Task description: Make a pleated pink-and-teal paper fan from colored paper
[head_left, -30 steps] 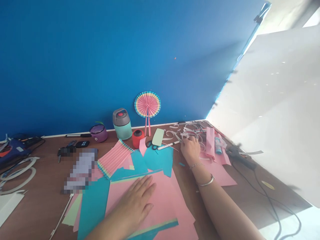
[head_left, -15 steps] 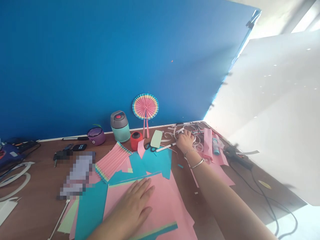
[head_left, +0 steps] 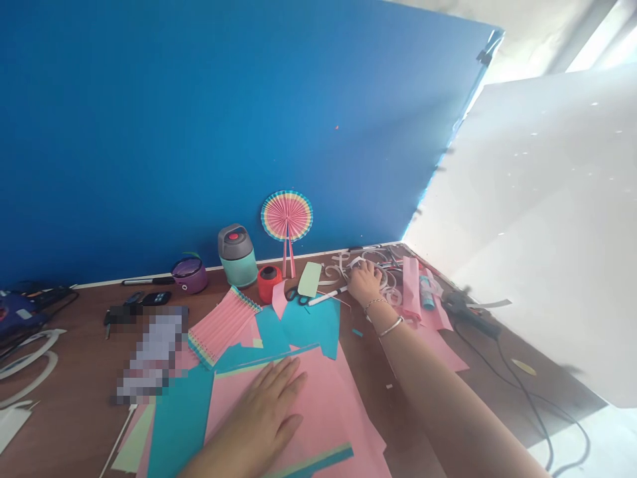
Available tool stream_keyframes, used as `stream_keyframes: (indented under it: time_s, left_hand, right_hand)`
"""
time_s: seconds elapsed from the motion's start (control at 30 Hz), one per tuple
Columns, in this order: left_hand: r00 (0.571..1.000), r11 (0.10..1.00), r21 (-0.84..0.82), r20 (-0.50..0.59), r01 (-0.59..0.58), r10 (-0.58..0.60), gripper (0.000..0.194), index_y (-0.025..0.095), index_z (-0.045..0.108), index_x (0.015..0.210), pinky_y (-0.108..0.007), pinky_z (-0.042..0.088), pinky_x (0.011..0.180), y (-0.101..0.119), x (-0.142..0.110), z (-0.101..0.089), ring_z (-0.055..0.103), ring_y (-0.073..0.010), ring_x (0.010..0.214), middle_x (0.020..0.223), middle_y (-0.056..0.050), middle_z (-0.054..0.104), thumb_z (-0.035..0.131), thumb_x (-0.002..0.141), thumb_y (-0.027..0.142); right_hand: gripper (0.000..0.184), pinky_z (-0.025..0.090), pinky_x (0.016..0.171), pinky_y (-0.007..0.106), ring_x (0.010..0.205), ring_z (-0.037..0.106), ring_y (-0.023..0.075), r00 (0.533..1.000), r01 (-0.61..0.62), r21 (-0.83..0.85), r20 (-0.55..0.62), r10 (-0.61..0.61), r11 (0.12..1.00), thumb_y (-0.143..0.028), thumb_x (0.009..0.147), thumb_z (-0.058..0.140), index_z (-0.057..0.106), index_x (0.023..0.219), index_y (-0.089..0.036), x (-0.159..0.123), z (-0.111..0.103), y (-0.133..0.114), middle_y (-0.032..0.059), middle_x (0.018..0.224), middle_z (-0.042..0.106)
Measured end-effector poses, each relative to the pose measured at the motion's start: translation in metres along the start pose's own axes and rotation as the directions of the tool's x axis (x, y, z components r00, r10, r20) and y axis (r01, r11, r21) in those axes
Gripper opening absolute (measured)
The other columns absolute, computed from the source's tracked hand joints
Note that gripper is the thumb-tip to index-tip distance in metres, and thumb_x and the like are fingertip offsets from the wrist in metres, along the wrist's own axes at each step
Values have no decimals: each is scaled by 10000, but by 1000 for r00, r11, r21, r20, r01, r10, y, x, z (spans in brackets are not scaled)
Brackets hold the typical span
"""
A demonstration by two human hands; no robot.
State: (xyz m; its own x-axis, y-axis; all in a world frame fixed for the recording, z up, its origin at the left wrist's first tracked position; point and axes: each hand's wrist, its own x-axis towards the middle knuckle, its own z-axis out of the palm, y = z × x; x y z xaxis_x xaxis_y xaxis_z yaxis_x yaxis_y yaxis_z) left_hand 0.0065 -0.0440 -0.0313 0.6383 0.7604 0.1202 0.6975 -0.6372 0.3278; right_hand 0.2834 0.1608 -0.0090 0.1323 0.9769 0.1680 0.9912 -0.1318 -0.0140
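Observation:
My left hand (head_left: 269,405) lies flat, fingers stretched out, on a pink paper sheet (head_left: 318,392) with yellow and teal strips along two edges. Teal paper (head_left: 174,405) lies under it. At the back right, my right hand (head_left: 365,282) reaches down into a heap of curled white strips (head_left: 333,271). Its fingers bend downward and their tips are hidden, so any hold is unclear. Left of that hand are a white pen (head_left: 327,296), dark-handled scissors (head_left: 298,297) and a pale green card (head_left: 310,279). A pleated pink paper (head_left: 223,326) rests beyond my left hand.
A round pleated paper fan (head_left: 286,216) leans on the blue wall. Along the back stand a teal jar (head_left: 239,267), a red container (head_left: 269,285) and a purple cup (head_left: 190,275). Right are folded pink paper (head_left: 411,289), a glue stick (head_left: 426,293) and a cabled dark tool (head_left: 470,315).
The view has shifted slightly. My left hand stays flat on the pink sheet, and my right hand remains among the white strips with little visible movement.

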Motion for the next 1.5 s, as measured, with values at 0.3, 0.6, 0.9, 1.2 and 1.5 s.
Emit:
stream_keyframes:
  time_s: [0.3, 0.6, 0.9, 1.2, 1.5]
  left_hand:
    - [1000, 1000, 29, 12, -3, 2, 535, 329, 267, 1427, -455, 356, 1074, 2, 0, -3, 338, -238, 1342, 1496, -14, 302, 433, 918, 343]
    - [998, 999, 28, 60, 28, -29, 506, 290, 349, 1398, -464, 357, 1075, 12, 4, -17, 357, -247, 1331, 1473, -38, 347, 462, 906, 325]
    - [990, 988, -83, 71, 129, -123, 475, 245, 472, 1319, -490, 399, 1029, 22, 6, -26, 422, -289, 1277, 1393, -90, 467, 531, 848, 266]
    - [819, 623, -700, -97, 349, -566, 193, 220, 572, 993, -321, 503, 819, 13, 19, -20, 600, -204, 967, 1032, -75, 626, 488, 865, 336]
    - [809, 634, -727, -193, 262, -555, 187, 197, 568, 772, -283, 472, 732, 14, 29, -13, 576, -171, 799, 826, -32, 595, 468, 865, 323]
  right_hand:
    - [307, 267, 960, 475, 1224, 335, 326, 1000, 18, 32, -3, -18, 999, -115, 801, 424, 689, 955, -110, 1, -1, -2, 195, 1245, 497]
    - [177, 350, 842, 438, 1071, 418, 315, 922, 141, 314, -387, -9, 939, -218, 798, 477, 643, 775, -163, -27, -47, -13, 136, 1182, 520]
    - [38, 365, 480, 215, 479, 485, 95, 731, -91, 954, 260, -631, 287, -174, 669, 541, 508, 654, -185, -101, -45, -50, -40, 542, 540]
    - [72, 364, 550, 197, 593, 440, 78, 670, 22, 938, 243, -702, 346, -155, 740, 519, 591, 732, -152, -125, -38, -53, -30, 656, 531]
    - [226, 408, 659, 238, 746, 556, 143, 671, 250, 878, 148, -727, 409, -87, 777, 448, 645, 825, -188, -135, -50, -58, 22, 840, 649]
